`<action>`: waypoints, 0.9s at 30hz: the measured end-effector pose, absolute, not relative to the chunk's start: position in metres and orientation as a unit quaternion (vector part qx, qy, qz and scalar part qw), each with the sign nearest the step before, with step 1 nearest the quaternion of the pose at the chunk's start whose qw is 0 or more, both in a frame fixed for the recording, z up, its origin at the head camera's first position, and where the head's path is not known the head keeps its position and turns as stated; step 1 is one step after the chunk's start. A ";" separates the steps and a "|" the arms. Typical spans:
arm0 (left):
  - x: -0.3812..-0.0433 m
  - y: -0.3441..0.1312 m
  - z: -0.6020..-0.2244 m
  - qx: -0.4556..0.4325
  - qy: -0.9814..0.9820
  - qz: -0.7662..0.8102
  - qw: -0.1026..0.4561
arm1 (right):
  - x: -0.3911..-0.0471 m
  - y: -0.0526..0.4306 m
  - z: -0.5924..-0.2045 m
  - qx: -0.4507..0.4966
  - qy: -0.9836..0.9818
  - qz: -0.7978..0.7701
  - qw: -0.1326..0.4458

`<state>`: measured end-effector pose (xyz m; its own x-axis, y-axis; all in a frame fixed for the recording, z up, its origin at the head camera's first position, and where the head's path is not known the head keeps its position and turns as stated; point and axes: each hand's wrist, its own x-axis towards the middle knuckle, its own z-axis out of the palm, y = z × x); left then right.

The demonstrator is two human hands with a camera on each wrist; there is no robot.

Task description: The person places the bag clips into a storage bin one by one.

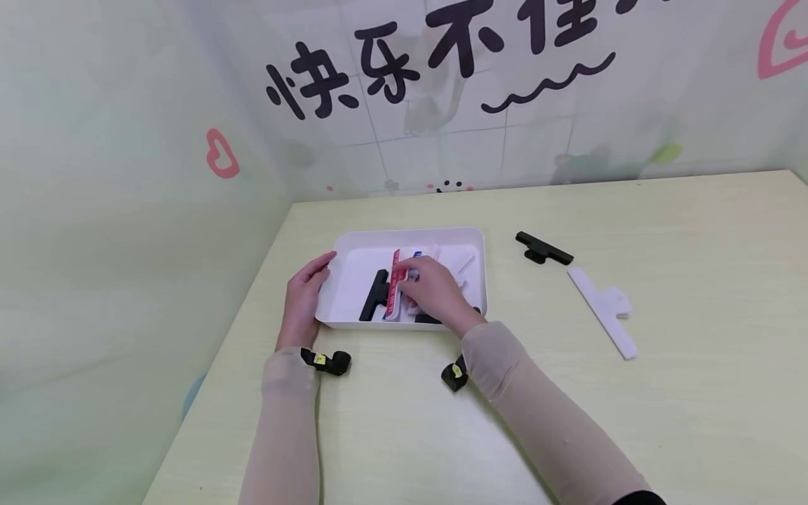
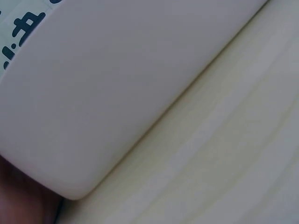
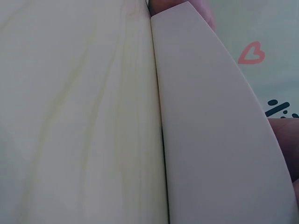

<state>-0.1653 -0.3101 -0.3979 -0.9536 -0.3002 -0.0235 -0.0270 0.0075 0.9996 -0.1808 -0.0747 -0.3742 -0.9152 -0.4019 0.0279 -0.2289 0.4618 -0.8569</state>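
Note:
A shallow white tray (image 1: 344, 277) lies on the table. My left hand (image 1: 303, 301) holds the tray at its left side, with fingertips and thumb at the rim; in the left wrist view only a blurred part of it shows beside the tray corner. My right hand (image 1: 438, 291) reaches over the front wall and pinches a white sealing clip with a red printed strip (image 1: 393, 291). Just left of it in the tray lies a black clip (image 1: 375, 294). Under and beyond the right hand are white clips (image 1: 467, 263) and another dark clip (image 1: 427, 318), partly hidden.
Right of the tray, a black clip (image 1: 544, 249) and a long white clip (image 1: 602, 312) lie on the table (image 1: 707, 280). A printed curtain (image 1: 536, 140) hangs behind the table and along the left side. Both wrists carry small black cameras.

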 end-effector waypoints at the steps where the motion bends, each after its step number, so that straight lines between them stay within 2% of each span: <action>1: -0.165 -0.310 -0.397 0.118 -0.704 -0.694 0.099 | -0.181 -0.075 -0.374 -0.188 0.852 -0.481 0.089; 8: -0.166 -0.310 -0.396 0.117 -0.702 -0.695 0.099 | -0.183 -0.075 -0.373 -0.197 0.860 -0.460 0.098; 20: -0.165 -0.309 -0.395 0.116 -0.703 -0.695 0.097 | -0.181 -0.078 -0.374 -0.225 0.863 -0.427 0.149; 27: -0.166 -0.310 -0.396 0.112 -0.699 -0.699 0.095 | -0.179 -0.078 -0.372 -0.246 0.872 -0.394 0.155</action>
<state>-0.1658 -0.3096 -0.3961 -0.9572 -0.2886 -0.0237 -0.0237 -0.0035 0.9997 -0.1789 -0.0776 -0.3723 -0.8309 -0.5514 -0.0753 -0.3075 0.5676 -0.7637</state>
